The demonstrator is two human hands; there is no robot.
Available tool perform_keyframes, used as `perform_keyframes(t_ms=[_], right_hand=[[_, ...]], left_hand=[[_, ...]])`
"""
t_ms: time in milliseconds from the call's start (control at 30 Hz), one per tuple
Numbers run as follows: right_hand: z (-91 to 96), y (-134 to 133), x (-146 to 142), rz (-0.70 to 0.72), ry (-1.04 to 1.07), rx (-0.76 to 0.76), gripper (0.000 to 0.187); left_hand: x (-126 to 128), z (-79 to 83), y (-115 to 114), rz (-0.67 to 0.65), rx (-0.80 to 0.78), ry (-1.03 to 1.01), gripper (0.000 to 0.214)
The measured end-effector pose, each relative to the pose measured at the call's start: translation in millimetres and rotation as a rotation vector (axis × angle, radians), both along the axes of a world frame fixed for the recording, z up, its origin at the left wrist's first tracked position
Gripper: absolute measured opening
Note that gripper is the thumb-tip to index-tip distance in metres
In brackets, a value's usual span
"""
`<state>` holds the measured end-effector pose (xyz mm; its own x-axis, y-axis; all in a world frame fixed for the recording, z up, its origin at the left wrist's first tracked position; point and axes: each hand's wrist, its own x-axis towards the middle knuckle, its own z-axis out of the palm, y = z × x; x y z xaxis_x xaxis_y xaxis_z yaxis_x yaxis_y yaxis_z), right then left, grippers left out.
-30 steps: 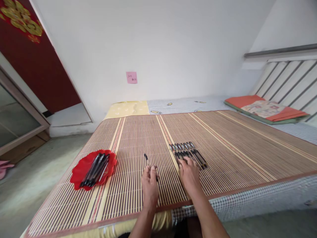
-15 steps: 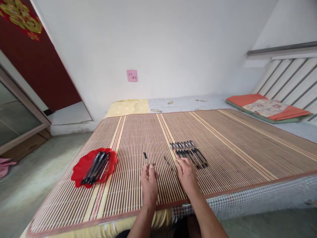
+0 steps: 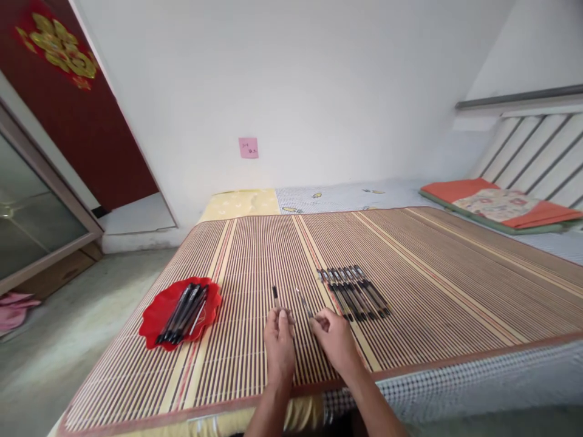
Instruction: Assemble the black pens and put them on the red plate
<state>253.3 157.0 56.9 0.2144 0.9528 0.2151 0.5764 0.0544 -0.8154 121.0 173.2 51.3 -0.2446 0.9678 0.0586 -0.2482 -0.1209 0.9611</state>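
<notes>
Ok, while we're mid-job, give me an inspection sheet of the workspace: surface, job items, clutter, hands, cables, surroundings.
Surface: striped mat over patterned cloth.
Job items: dark pens in a red dish on the left, with a pale slim stick beside them; a row of pens side by side on the mat, beyond and right of the right hand.
Clutter: folded orange cloth at the far right; pink item on the floor, left.
Hands: left hand grips a dark-tipped piece; right hand pinches a slim piece, perhaps a refill.
Cables: nothing seen.
Surroundings: white wall with a pink note; slatted rail at right.
</notes>
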Motion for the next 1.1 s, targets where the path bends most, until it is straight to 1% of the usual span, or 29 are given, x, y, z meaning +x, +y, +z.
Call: perform_keyframes(t_ms=[67, 133, 167, 233, 300, 367, 467, 567, 667, 733, 767, 833, 933, 1000, 1100], right_hand=[[12.4, 3, -1, 0.043, 0.277, 0.032, 0.024], [28.6, 10, -4, 0.09, 0.484, 0.028, 0.026], [37.1, 15, -5, 0.112, 0.554, 0.023, 0.026], [51.9, 26, -10, 0.166, 0.625, 0.014, 0.024], [61.1, 36, -14, 0.237, 0.639, -0.012, 0.024], [63.4, 41, -19, 0.314, 0.622, -0.047, 0.021], [57.6, 43, -24, 0.383, 0.592, -0.077, 0.015], [50.9, 42, -23, 0.425, 0.61, -0.102, 0.017], [53.7, 46, -13, 0.406, 0.637, -0.121, 0.03], [62.3, 52, -3, 0.327, 0.675, -0.055, 0.041], [68.0, 56, 2, 0.288, 0.7, -0.007, 0.043], [80.3, 63, 10, 0.255, 0.733, 0.059, 0.042], [94.3, 72, 13, 0.326, 0.692, 0.031, 0.034], [97.4, 74, 10, 0.374, 0.68, 0.008, 0.029], [93.0, 72, 3, 0.376, 0.727, 0.007, 0.028]], left_hand=[[1, 0.6, -2, -0.076, 0.033, 0.005, 0.043], [1, 2.7, -4, -0.132, 0.064, 0.015, 0.041], [1, 4.0, -5, -0.148, 0.076, 0.011, 0.041], [-1, 6.5, -7, -0.17, 0.084, -0.013, 0.042], [-2, 7.8, -6, -0.179, 0.08, -0.05, 0.044], [-3, 7.4, -5, -0.185, 0.076, -0.087, 0.044], [-4, 4.7, -3, -0.181, 0.061, -0.131, 0.044], [-5, 2.4, -2, -0.159, 0.021, -0.136, 0.046], [-5, 2.4, -2, -0.16, 0.005, -0.097, 0.045], [-6, 3.0, -3, -0.186, 0.008, -0.077, 0.045], [-6, 3.2, -3, -0.196, 0.008, -0.074, 0.045], [-5, 3.3, -3, -0.211, 0.006, -0.06, 0.044], [-4, 2.7, -3, -0.199, 0.009, -0.048, 0.043], [-4, 2.6, -3, -0.185, 0.012, -0.054, 0.045], [-4, 4.1, -3, -0.144, 0.001, -0.031, 0.046]])
